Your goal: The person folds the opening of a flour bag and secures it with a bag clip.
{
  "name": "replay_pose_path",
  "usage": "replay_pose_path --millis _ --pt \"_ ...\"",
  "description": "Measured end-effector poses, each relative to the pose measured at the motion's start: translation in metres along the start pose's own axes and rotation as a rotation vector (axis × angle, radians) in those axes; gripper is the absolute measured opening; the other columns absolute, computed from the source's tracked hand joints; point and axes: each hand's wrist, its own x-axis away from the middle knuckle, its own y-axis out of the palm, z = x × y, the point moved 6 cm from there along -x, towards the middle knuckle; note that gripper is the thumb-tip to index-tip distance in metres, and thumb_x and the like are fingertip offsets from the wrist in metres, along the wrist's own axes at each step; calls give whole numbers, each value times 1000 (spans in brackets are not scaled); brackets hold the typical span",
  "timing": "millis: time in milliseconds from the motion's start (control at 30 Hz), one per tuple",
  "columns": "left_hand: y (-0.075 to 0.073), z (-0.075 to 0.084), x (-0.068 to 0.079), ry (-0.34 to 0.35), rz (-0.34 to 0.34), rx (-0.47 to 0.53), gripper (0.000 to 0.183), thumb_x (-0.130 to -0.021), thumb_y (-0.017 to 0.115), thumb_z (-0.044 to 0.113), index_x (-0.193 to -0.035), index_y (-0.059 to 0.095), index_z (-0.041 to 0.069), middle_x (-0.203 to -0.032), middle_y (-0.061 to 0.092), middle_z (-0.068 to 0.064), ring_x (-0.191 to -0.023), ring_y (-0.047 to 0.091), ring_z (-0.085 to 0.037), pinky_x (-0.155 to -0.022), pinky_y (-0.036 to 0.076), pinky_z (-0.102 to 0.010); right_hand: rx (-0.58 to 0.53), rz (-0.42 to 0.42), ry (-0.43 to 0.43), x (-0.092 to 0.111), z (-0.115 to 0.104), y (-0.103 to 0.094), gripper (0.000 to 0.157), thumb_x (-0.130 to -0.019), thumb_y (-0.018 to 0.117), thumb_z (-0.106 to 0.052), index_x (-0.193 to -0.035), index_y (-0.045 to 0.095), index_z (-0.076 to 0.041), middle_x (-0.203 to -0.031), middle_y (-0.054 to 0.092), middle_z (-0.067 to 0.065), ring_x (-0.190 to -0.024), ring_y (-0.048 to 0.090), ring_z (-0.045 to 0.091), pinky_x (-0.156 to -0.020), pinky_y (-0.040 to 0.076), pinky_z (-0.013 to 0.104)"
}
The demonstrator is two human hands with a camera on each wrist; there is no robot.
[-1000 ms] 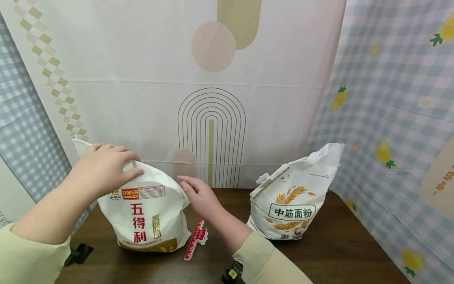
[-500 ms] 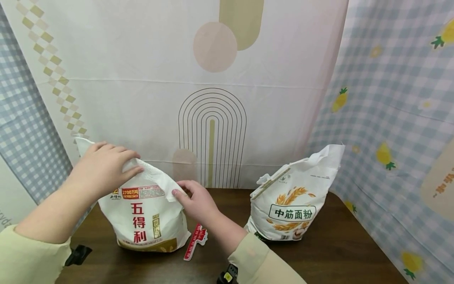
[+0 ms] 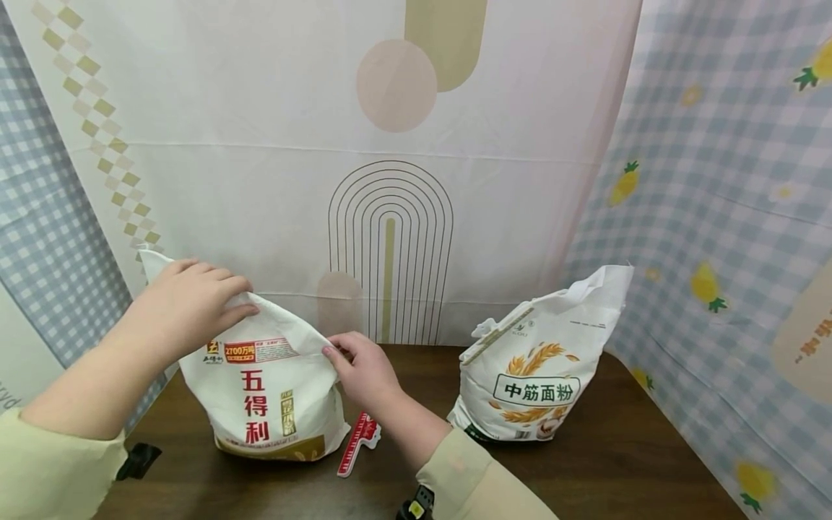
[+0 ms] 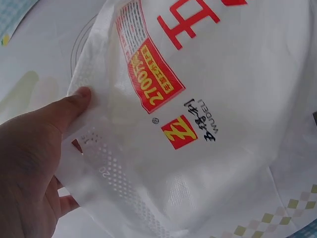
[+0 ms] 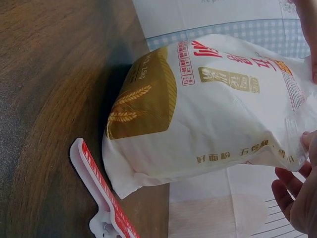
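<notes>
A white flour bag [image 3: 260, 404] with red characters stands on the left side of the table. My left hand [image 3: 188, 307] grips its top edge, the thumb on the front and the fingers behind, as the left wrist view [image 4: 34, 148] of the hand also shows. At the bag's upper right corner, my right hand [image 3: 367, 368] pinches the edge between thumb and fingers. A red and white sealing clip [image 3: 357, 444] lies on the table just right of the bag; in the right wrist view the clip [image 5: 101, 193] lies close to the bag's base.
A second white flour bag [image 3: 536, 375], with wheat ears and green lettering, stands at the right with a clip [image 3: 497, 336] along its slanted upper edge. The dark wooden table [image 3: 624, 462] meets a patterned cloth backdrop [image 3: 273, 217] behind and checked cloth at both sides.
My right hand has come from touching the bag's right side to pinching its top right corner. The top edge is now pulled straighter between both hands; the left hand kept its grip.
</notes>
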Motion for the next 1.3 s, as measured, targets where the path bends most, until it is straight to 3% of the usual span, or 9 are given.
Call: replay_pose_path --millis 200,367,467,600,633,767,1300 --pt "1 0 3 41 77 -11 22 -89 73 33 -104 72 17 -98 73 -3 -98 65 -31 -92 42 -57 -14 -9 -2 0 3 0 16 -99 63 -23 -106 75 -15 -98 65 -7 -78 56 2 -68 50 18" --pt "4 0 11 140 269 3 17 -84 75 28 -97 71 17 -91 73 -2 -91 66 -30 -92 43 -55 -36 -7 3 3 6 0 18 -99 62 -24 -109 74 -15 -99 65 -6 -77 56 2 -68 50 18" --pt "7 -1 16 183 380 27 34 -96 59 44 -98 72 13 -91 73 -5 -91 65 -32 -96 41 -56 -48 -9 5 5 8 1 19 -100 62 -25 -112 74 -16 -101 65 -7 -78 56 1 -68 50 18" --pt "10 -2 22 192 472 50 64 -104 30 57 -98 74 10 -91 72 -8 -92 64 -33 -100 38 -59 -45 -11 -10 7 10 2 20 -100 60 -26 -113 73 -17 -102 65 -7 -79 56 2 -69 50 18" --pt "10 -2 23 190 486 51 63 -104 31 56 -98 74 10 -91 72 -8 -92 64 -33 -100 38 -59 -42 -11 -13 8 10 2 21 -101 60 -26 -114 73 -17 -102 65 -7 -80 56 2 -70 50 18" --pt "12 -1 24 189 516 52 60 -105 33 54 -99 74 10 -91 72 -8 -93 64 -33 -99 38 -61 -37 -10 -16 8 11 2 22 -101 59 -26 -116 72 -17 -104 66 -6 -82 56 3 -71 50 18" --pt "15 -1 27 155 530 61 60 -105 31 53 -100 73 10 -94 71 -9 -94 63 -35 -103 36 -61 -48 -22 -6 11 14 1 24 -102 58 -27 -119 71 -18 -103 65 -6 -83 57 3 -72 51 19"
